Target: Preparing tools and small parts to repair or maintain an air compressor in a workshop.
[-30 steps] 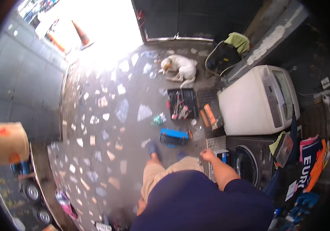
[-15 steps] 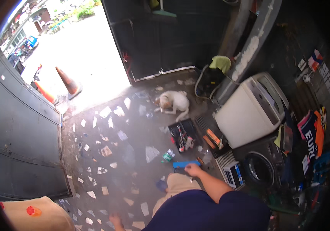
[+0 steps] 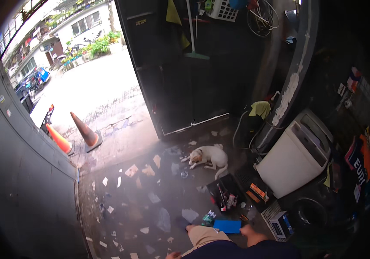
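Observation:
My right hand [image 3: 248,232] is at the right end of a flat blue rectangular object [image 3: 227,226], low in front of my bent leg. Its fingers look closed on that edge, though they are small and partly hidden. What the blue object is, I cannot make out. Just left of it lie small green-and-white items [image 3: 209,216]. Only a sliver of my left hand [image 3: 174,255] shows at the lower edge, beside my leg, its fingers hidden. Beyond the blue object sits an open black toolbox [image 3: 225,194] with mixed tools.
A white dog [image 3: 213,156] lies past the toolbox. To the right stand a white washing machine [image 3: 292,155], orange tools [image 3: 258,192] and a small blue-and-black box [image 3: 282,225]. Paper scraps [image 3: 131,170] litter the floor. Two traffic cones [image 3: 85,131] stand by the open gate.
The view has tilted up, so everything sits lower in the picture. The blue object now shows a broader face. My left hand has moved from over the floor closer to my leg.

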The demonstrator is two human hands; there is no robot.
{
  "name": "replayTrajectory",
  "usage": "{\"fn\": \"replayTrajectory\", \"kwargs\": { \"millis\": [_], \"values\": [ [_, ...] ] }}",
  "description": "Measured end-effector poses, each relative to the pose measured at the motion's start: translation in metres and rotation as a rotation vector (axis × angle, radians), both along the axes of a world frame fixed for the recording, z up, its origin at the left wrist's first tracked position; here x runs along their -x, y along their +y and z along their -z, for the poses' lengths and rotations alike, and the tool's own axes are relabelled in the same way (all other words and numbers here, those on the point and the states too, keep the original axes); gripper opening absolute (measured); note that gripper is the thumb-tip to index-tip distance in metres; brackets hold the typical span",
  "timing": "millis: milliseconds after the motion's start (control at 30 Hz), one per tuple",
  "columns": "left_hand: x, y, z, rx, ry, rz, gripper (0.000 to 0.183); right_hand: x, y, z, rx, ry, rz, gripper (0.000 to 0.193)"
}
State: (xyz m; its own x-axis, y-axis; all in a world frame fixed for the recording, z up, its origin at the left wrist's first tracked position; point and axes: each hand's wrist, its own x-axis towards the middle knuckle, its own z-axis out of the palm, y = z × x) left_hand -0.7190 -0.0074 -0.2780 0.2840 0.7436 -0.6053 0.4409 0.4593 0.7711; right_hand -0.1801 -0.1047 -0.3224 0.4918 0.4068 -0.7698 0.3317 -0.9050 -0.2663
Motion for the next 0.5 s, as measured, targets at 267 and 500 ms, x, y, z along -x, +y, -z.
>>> {"fn": "replayTrajectory", "kwargs": {
  "millis": [267, 500],
  "values": [
    [0.099, 0.072, -0.043, 0.093, 0.566, -0.230, 0.050, 0.057, 0.155, 0.000, 0.133, 0.186, -0.113, 0.026],
    [0.118, 0.216, -0.138, -0.160, 0.452, -0.812, 0.042, 0.094, 0.451, -0.043, -0.513, 0.336, -0.118, 0.019]
  ]
}}
